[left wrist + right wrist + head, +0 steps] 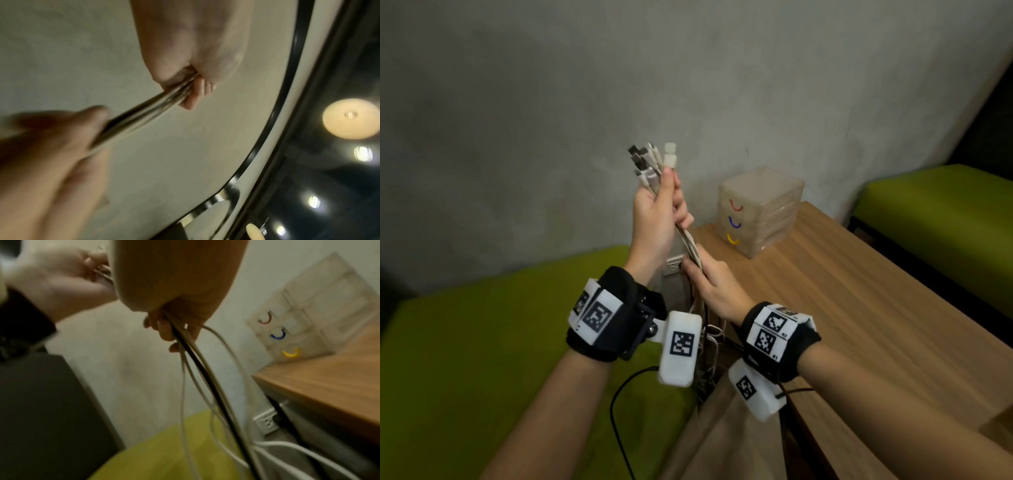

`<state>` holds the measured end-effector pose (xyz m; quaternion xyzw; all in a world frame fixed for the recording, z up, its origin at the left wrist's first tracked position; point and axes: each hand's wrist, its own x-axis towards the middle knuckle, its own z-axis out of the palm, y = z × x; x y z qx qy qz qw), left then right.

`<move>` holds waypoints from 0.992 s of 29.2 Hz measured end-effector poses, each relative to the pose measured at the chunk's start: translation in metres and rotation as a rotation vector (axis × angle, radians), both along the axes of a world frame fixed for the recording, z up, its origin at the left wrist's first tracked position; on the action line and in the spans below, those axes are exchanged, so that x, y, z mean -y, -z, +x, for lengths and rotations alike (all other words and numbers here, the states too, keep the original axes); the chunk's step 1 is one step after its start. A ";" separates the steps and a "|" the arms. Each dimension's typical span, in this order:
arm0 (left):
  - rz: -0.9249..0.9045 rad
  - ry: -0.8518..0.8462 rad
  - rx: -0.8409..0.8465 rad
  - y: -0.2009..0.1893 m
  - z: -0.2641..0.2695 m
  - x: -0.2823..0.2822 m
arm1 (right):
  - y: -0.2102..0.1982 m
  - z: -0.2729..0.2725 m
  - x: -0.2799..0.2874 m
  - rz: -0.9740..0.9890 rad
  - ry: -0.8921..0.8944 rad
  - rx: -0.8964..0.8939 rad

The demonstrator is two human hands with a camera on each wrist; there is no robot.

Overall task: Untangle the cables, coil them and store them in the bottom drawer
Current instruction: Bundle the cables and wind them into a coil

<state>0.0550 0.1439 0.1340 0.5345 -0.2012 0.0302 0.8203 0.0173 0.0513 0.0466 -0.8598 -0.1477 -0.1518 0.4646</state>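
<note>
While the left hand [654, 219] is raised in front of the grey wall [551, 120], its fingers and thumb are wrapped tight around a bundle of cables [690, 245], with the plug ends [652, 161] fanning out above the fist, some white, some with dark metal tips. Just below it, the right hand [710, 282] closes round the same bundle, fingers curled about the strands. Between the two fists the cables run as one straight, taut bunch. Under the right hand they fall loose; the right wrist view shows several pale strands and one black one hanging down toward a wall socket [267, 422] beside the desk.

On the wooden desk [859, 308], back by the wall, stands a clear plastic drawer unit [760, 209] with three drawers, all closed: a red handle on top, a blue one in the middle, and the bottom drawer [748, 241] marked by a yellow handle. The unit stands well apart from the hands. Green cushions [482, 342] lie to the left of the desk and beyond it at right.
</note>
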 end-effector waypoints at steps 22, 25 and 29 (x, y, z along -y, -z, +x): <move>0.103 -0.209 0.198 -0.018 -0.005 0.001 | -0.009 -0.012 -0.012 0.088 0.020 0.003; -0.008 -0.236 0.201 -0.040 -0.002 -0.017 | 0.020 -0.014 0.009 0.010 0.063 -0.103; 0.307 -0.321 0.356 -0.030 -0.007 -0.028 | 0.024 -0.005 0.030 -0.135 0.087 -0.155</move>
